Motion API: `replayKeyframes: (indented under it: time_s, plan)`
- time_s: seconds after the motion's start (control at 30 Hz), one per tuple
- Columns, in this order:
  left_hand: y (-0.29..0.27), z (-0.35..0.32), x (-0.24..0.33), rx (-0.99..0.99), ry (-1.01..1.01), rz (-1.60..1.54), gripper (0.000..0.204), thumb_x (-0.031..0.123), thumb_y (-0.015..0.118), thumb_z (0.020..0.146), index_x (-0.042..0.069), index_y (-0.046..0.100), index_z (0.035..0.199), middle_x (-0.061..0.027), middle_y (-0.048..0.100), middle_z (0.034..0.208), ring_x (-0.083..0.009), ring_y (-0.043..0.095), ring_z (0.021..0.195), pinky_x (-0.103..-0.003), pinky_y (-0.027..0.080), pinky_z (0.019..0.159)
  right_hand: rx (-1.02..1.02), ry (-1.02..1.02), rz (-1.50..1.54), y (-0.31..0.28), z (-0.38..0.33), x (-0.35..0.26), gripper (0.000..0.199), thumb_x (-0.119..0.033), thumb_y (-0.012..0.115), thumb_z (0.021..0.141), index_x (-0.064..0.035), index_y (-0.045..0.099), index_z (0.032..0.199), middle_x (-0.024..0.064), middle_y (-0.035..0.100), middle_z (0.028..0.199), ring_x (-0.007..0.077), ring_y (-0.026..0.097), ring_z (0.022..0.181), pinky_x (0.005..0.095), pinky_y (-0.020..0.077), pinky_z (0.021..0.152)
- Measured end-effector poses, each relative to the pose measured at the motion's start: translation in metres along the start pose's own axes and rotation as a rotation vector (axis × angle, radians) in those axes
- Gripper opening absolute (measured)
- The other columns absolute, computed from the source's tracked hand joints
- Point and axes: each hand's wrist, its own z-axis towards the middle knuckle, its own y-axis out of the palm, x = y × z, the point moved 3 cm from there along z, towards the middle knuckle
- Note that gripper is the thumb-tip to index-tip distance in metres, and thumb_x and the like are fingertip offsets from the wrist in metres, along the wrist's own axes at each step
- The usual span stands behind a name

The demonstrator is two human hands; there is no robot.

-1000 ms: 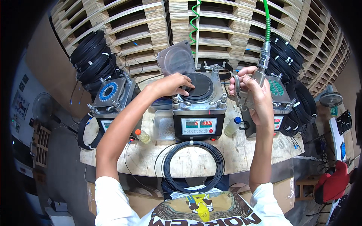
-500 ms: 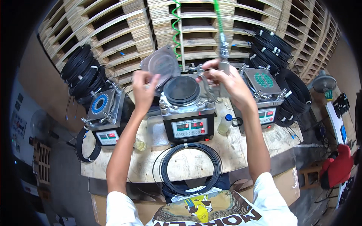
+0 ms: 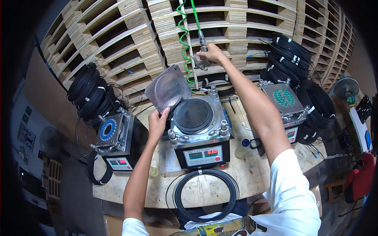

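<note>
A grey metal lid (image 3: 168,88) stands tilted at the rear left of the middle machine (image 3: 199,131); a metal air gun (image 3: 202,59) hangs on a green coiled hose (image 3: 183,35).

Small rectangular display panels are glowing red on three machine fronts: the middle machine's display (image 3: 203,154), the left machine's display (image 3: 118,162), and the right machine's display (image 3: 291,134), partly hidden.

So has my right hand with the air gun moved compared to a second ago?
Yes. The right hand with the air gun has gone up and away from the middle machine, now out by the green coiled hose against the stacked pallets.
</note>
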Motion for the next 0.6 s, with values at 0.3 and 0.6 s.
replayKeyframes:
  time_s: [0.3,0.6]
  plan:
    - [-0.016,-0.003,-0.022,0.083,-0.046,0.107,0.049,0.033,0.074,0.092,-0.01,0.062,0.071,-0.0038,0.05,0.057,-0.0068,0.042,0.061,-0.034,0.036,0.051,-0.009,0.036,0.081,0.028,0.006,0.025,0.037,-0.034,0.084,0.078,-0.0008,0.075,0.092,0.0159,0.075,0.083,0.0228,0.074,0.079,0.0374,0.056,0.074]
    - [-0.009,-0.004,-0.026,0.038,-0.059,-0.019,0.041,0.033,0.072,0.094,-0.004,0.066,0.077,0.0001,0.059,0.071,-0.0065,0.047,0.068,-0.028,0.041,0.058,0.284,-0.118,0.156,-0.024,-0.196,-0.007,0.034,-0.016,0.067,0.091,-0.0001,0.066,0.12,0.0139,0.073,0.09,0.0204,0.07,0.086,0.0336,0.0542,0.08]
